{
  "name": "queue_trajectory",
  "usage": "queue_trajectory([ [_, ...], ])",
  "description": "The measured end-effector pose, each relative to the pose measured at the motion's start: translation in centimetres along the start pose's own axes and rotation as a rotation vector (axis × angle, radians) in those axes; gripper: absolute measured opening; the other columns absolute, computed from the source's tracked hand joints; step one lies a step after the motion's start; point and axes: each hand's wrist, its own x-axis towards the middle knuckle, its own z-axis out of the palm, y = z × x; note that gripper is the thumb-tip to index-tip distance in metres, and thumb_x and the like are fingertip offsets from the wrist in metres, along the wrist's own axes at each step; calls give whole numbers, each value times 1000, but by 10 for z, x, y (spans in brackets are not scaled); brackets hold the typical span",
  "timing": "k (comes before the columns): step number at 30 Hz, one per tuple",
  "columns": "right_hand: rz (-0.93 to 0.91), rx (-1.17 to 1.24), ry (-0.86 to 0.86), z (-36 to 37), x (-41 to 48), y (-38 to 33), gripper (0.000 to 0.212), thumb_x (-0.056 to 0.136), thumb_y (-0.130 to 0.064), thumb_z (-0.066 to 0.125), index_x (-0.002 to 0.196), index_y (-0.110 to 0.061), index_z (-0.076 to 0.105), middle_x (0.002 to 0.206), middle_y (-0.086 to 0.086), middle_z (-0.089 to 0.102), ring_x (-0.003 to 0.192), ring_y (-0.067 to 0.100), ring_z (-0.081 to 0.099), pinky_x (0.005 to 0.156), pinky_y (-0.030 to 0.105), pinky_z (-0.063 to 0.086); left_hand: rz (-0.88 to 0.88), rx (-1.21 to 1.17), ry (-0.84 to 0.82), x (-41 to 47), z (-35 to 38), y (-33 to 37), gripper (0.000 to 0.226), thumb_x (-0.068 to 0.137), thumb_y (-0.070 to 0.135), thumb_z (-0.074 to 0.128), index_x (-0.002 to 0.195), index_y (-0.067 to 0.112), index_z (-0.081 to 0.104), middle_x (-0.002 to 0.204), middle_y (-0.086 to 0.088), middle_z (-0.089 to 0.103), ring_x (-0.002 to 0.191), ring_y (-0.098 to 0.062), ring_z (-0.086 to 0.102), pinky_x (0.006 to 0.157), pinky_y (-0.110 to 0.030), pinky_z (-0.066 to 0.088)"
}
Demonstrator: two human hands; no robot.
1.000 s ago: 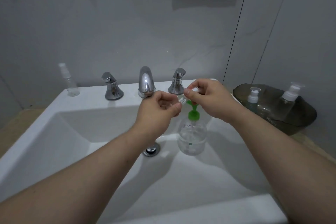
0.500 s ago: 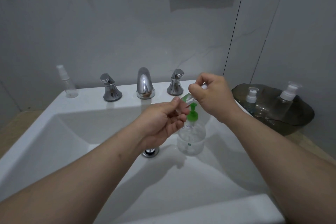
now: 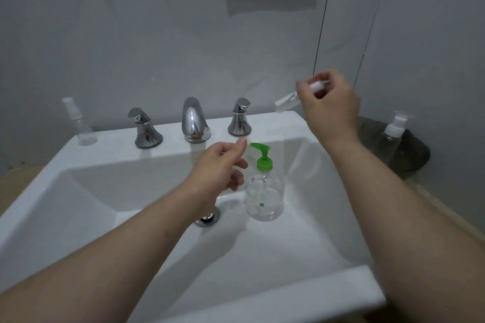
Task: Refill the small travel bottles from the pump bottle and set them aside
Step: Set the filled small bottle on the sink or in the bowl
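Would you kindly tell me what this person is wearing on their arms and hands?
The left hand and right hand are ungloved, no rings or watch showing; the left forearm and right forearm are bare, with no sleeve in view.

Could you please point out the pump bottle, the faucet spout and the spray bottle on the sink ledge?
pump bottle [image 3: 263, 194]: head view, clear body.
faucet spout [image 3: 193, 119]: head view, chrome front.
spray bottle [image 3: 83, 130]: head view, clear body.

Right hand [image 3: 331, 105] half hides blurred, seemingly capped travel bottle [image 3: 286, 102].
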Motion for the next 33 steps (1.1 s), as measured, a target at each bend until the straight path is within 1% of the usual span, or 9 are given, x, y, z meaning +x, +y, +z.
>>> queue_trajectory([
  [5,101,-192,168,-26,26,39,32,96,-25,67,125,-14,60,106,3,67,90,20,62,78,29,47,140,342,20,6,-8,-14,17,99,31,65,102,14,62,82,-8,67,48,-10,52,50,-23,41],
  [8,257,-344,112,-27,32,69,25,100,-18,60,123,-8,64,116,13,69,102,30,65,86,37,53,155,490,3,8,-13,-19,15,97,32,68,102,19,63,85,-6,71,51,-8,54,52,-19,41],
  [12,464,-434,-15,-26,31,98,24,101,-16,61,116,-2,73,117,20,72,110,39,66,87,37,51,147,540,-23,10,-16,-23,13,96,31,70,100,20,64,84,-6,72,49,-5,53,49,-17,40],
  [16,553,-502,-140,-24,30,103,30,98,-12,65,125,-1,70,130,20,67,120,36,62,85,29,43,144,569,-41,12,-17,-25,13,95,29,72,101,20,64,93,-13,73,55,-9,54,54,-21,42],
  [20,578,-497,-176,-23,28,102,34,98,-13,64,131,-6,67,139,16,62,127,34,59,99,32,46,145,589,-46,12,-19,-25,13,95,28,71,101,20,63,95,-14,73,57,-10,54,56,-22,42],
  [23,578,-504,-193,-24,27,101,38,95,-16,65,133,-11,67,141,13,62,128,34,59,103,35,47,137,603,-37,13,-20,-26,12,95,27,71,101,21,63,94,-12,73,58,-11,55,53,-22,40],
  [27,600,-517,-188,-25,26,96,38,91,-16,66,128,-11,69,133,12,65,118,35,62,95,35,49,113,615,-31,14,-23,-27,13,94,26,71,101,19,63,84,-7,71,60,-12,57,56,-26,43],
  [30,589,-552,-139,-25,23,85,33,85,-34,70,108,-10,70,108,11,66,98,34,62,83,35,51,86,625,-26,15,-24,-27,12,93,25,72,98,18,63,78,1,64,61,-13,57,58,-26,44],
  [33,422,-616,26,-26,24,71,41,89,-52,59,107,-17,68,112,10,70,108,37,62,91,45,52,57,671,-18,16,-25,-25,13,90,24,74,93,15,66,79,1,64,62,-16,57,64,-29,50],
])
